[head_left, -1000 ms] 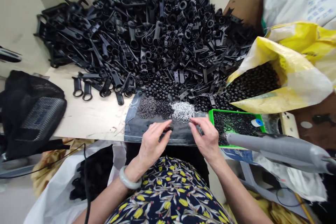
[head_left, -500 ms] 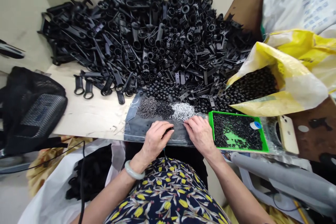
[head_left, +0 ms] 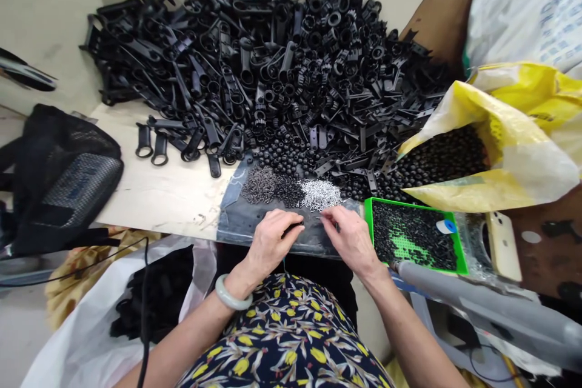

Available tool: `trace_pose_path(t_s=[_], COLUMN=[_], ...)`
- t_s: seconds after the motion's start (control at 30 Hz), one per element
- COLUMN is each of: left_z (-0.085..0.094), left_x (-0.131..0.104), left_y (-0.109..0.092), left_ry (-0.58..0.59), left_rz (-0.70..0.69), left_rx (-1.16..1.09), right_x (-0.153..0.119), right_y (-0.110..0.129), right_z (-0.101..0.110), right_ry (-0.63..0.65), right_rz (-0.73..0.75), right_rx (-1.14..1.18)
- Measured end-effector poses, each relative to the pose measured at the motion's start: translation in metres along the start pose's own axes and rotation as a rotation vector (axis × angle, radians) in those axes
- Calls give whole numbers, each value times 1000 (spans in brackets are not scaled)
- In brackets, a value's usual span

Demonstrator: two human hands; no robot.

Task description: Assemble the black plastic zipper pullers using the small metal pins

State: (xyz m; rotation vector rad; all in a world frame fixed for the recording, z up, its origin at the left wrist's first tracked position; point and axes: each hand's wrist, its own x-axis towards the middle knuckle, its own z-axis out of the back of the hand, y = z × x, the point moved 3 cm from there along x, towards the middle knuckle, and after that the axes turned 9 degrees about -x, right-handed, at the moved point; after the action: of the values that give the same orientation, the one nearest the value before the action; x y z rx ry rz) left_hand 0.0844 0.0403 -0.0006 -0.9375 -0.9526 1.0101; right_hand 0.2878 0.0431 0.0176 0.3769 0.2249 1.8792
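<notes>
My left hand (head_left: 275, 235) is closed, with a small black part (head_left: 291, 227) between thumb and fingers; the fingers hide most of it. To its right, my right hand (head_left: 351, 237) has thumb and fingertips pinched together, and a thin silvery pin seems to show at their tips. Just beyond the fingertips lies a heap of silvery pins (head_left: 321, 194). Beside that heap are a pile of small black pieces (head_left: 288, 191) and a pile of small grey-brown pieces (head_left: 260, 185), all on a dark cloth mat (head_left: 245, 218).
Behind the mat rises a big pile of black plastic parts (head_left: 245, 66), with black balls (head_left: 282, 157) at its front. At right are a green tray (head_left: 369, 224) of tiny black pieces, a yellow-white bag (head_left: 513, 163) and a phone (head_left: 505, 245). A black mesh bag (head_left: 68, 176) lies left.
The camera view has shifted slightly, so the pile sits farther right. My right fingertips have drawn back a little from the pin heap; my left hand keeps its hold.
</notes>
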Motion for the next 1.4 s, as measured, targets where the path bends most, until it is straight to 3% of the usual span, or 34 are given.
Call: trace_pose_path(t_s=[0.13, 0.23, 0.63, 0.87, 1.1, 1.27, 1.4], left_z=[-1, -2, -6, -7, -7, -5, -3], left_x=[-2, -4, -8, -5, -6, -9, -9], left_y=[1, 2, 2, -1, 3, 5, 4], left_ry=[-17, -20, -63, -85, -88, -63, -75], left_rz=[-98, -110, -98, -117, -102, -163, -186], left_rx=[61, 85, 118, 121, 95, 44, 36], right_x=[-4, -6, -15, -4, -2, -5, -11], right_y=[5, 13, 13, 27, 33, 35, 35], right_z=[2, -4, -34, -19, -17, -16, -15], right_ry=[-100, -127, -140, -244, -224, -253, -218], right_rz=[-112, -189, -357, -125, 76, 248, 293], right_rx=[404, 574, 758, 576, 397, 202, 190])
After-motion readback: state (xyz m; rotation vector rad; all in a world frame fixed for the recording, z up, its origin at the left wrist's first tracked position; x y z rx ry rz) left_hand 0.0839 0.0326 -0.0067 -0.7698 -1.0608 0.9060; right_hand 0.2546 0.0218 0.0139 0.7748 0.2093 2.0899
